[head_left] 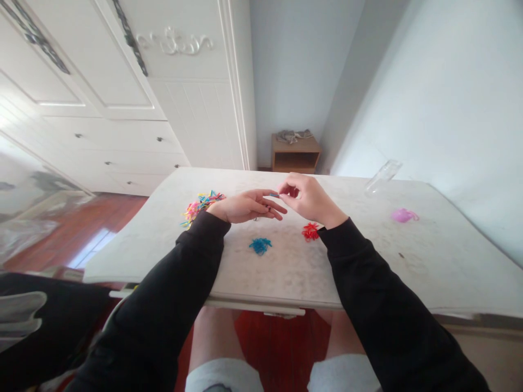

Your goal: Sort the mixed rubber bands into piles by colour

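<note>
My left hand is held over the table with its fingers stretched out and apart. A small blue rubber band sits at the tip of one of its fingers. Thumb and forefinger of my right hand are pinched together at that band, touching the fingertip. A tiny dark reddish bit shows by another left finger, too small to name. Below the hands lies a pile of blue rubber bands. By my right wrist is a pile of red rubber bands. Behind my left wrist spreads a mixed-colour heap of bands, partly hidden.
The white table carries a clear glass or plastic tube-like container and a purple balloon-like item on the right. Beyond stands a small wooden cabinet with a cloth on it. A white wardrobe rises at the left.
</note>
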`<control>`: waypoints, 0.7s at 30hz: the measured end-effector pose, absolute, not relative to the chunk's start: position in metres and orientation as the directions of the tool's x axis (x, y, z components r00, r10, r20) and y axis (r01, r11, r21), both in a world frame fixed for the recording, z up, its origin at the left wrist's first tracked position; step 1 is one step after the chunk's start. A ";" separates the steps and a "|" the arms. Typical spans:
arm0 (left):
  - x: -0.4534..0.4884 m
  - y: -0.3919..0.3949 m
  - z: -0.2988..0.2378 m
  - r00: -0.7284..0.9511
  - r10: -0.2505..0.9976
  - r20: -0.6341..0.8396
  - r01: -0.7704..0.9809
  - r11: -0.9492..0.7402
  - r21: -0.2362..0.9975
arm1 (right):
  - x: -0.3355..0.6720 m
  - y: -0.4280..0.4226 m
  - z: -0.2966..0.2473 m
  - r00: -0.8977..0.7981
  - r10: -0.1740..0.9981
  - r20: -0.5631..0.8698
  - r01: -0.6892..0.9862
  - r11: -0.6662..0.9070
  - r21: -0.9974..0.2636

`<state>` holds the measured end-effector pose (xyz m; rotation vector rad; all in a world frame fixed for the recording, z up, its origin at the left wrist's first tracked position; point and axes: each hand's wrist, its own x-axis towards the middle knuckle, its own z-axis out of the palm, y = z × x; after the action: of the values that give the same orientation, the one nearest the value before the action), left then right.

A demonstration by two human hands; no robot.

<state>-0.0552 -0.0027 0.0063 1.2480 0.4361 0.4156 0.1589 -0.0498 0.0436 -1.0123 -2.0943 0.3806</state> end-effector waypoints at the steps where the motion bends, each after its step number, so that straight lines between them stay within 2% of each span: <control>1: -0.055 -0.002 0.006 0.819 0.568 -0.082 -0.086 0.262 0.961 | 0.159 -0.053 0.046 -0.417 0.765 0.490 0.501 0.643 -0.579; 4: -0.054 0.000 0.004 0.728 0.682 -0.068 -0.144 0.249 0.958 | 0.154 -0.061 0.050 -0.598 0.742 0.304 0.410 0.609 -0.679; 7: -0.054 0.001 0.005 0.654 0.755 -0.052 -0.200 0.239 0.950 | 0.145 -0.066 0.043 -0.736 0.669 0.103 0.416 0.567 -0.711; 12: -0.054 0.001 0.006 0.624 0.781 0.016 -0.277 0.202 0.939 | 0.132 -0.066 0.028 -0.770 0.637 0.026 0.446 0.568 -0.692; 15: -0.054 0.000 0.007 0.630 0.776 0.027 -0.273 0.189 0.943 | 0.133 -0.064 0.029 -0.733 0.674 0.092 0.450 0.583 -0.677; 18: -0.056 0.001 0.007 0.639 0.768 0.025 -0.231 0.161 0.959 | 0.137 -0.062 0.036 -0.558 0.787 0.263 0.500 0.572 -0.650; 21: -0.060 0.006 0.005 0.612 0.788 0.071 -0.178 0.050 0.983 | 0.141 -0.060 0.040 -0.390 0.836 0.386 0.558 0.547 -0.623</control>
<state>-0.0597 0.0060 0.0051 1.3250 0.5808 0.8020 0.1414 -0.0596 0.0400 -1.1191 -2.0998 0.5223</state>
